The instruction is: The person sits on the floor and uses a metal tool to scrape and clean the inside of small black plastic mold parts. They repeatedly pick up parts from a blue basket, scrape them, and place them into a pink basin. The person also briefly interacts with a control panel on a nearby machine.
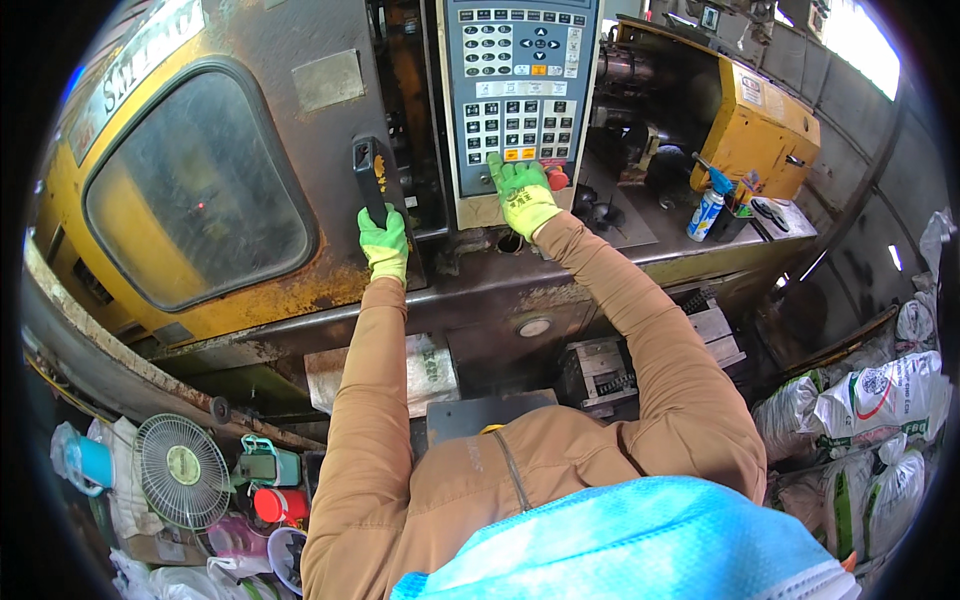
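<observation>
My left hand (384, 245), in a green and yellow glove, is closed round the lower end of a black door handle (369, 182). The handle is fixed to the brown sliding door (330, 120) of a machine, which has a cloudy window (200, 190). My right hand (525, 195), gloved the same way, rests at the bottom of a grey control panel (516, 92). Its fingers are stretched out, one touching the lower-left keys below the orange buttons. A red knob (556, 178) sits just right of that hand. Nothing is held in it.
Right of the panel, a blue and white spray can (706, 212) and pliers (770, 212) lie on the machine ledge near a yellow guard (765, 125). A fan (182, 470) and red container (280, 505) stand lower left; filled sacks (880, 400) are piled at right.
</observation>
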Available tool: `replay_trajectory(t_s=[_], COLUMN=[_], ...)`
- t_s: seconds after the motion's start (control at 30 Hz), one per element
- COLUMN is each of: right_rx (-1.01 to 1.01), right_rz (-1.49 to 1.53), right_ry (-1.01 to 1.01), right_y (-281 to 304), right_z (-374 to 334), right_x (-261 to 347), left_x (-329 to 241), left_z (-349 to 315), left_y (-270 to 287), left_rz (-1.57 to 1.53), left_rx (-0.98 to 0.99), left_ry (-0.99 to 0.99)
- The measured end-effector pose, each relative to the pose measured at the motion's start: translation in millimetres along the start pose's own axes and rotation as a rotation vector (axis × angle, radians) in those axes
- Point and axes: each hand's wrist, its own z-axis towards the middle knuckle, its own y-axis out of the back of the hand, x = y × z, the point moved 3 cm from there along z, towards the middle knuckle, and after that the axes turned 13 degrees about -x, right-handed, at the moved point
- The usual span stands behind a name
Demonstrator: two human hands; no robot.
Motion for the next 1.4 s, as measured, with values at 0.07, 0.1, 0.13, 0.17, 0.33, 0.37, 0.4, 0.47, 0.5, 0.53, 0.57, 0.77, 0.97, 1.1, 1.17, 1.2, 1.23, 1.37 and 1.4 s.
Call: replay_trajectory(t_s=[0.07,0.1,0.13,0.17,0.33,0.37,0.4,0.47,0.5,0.53,0.57,0.77,0.97,1.1,1.17,1.2,1.23,1.37,1.4], right_rx=[-0.036,-0.029,-0.011,-0.019,-0.086,-0.065,-0.095,-0.071,-0.061,-0.065,-0.039,-0.046,-0.042,-0.007,0.012,0.016,0.046,-0.012,-0.091], right_rz=[-0.018,-0.031,-0.021,-0.003,0.01,0.014,-0.009,-0.03,-0.061,-0.022,0.024,-0.015,-0.013,0.043,0.001,-0.011,-0.005,0.025,-0.019], right_ry=[0.011,0.013,0.005,-0.003,0.002,-0.009,-0.006,-0.009,0.008,-0.01,-0.025,-0.002,0.002,-0.013,-0.002,0.001,0.012,-0.019,-0.026], right_y=[1.0,0.3,-1.2,-2.0,-6.7,-8.3,-7.9,-8.8,-8.9,-8.4,-8.7,-6.5,-3.7,-2.5,-3.4,-4.2,-6.1,-9.0,-7.3], right_z=[0.0,-0.1,-0.6,-0.5,0.3,1.0,1.7,2.7,3.0,3.6,3.9,4.6,6.0,7.7,7.6,8.4,7.1,8.3,7.9], right_x=[0.2,-0.3,-0.2,-0.6,0.6,0.7,1.0,1.6,1.9,1.8,1.4,1.2,1.4,2.1,2.8,2.8,3.9,3.2,2.1], left_x=[1.2,2.3,3.7,2.8,-7.6,-9.9,-11.8,-14.0,-13.2,-13.0,-11.8,6.2,10.6,-1.1,-8.7,-13.5,-15.6,-23.5,-24.6], left_z=[0.2,0.2,-0.6,-0.4,-0.4,-0.2,-0.3,-0.8,-1.0,-1.2,-1.0,2.0,4.1,2.4,1.7,1.9,2.2,3.8,3.5], left_y=[0.3,-0.7,-0.3,-0.6,1.5,2.0,1.9,2.5,2.6,2.8,2.5,-1.0,-1.5,-1.1,0.0,0.8,0.9,2.5,4.3], left_rz=[0.031,0.038,0.022,0.024,0.113,0.116,0.128,0.113,0.11,0.079,0.074,0.008,0.013,-0.007,0.067,0.054,0.088,-0.093,-0.094], left_rx=[-0.016,-0.002,0.017,0.012,-0.011,-0.023,-0.02,-0.018,-0.013,-0.011,-0.013,0.018,0.016,0.02,0.026,0.024,0.037,0.243,0.278], left_ry=[0.024,0.074,0.144,0.152,0.078,0.054,0.035,0.002,0.021,0.0,-0.006,0.107,0.11,0.08,0.085,0.066,0.126,0.308,0.308])
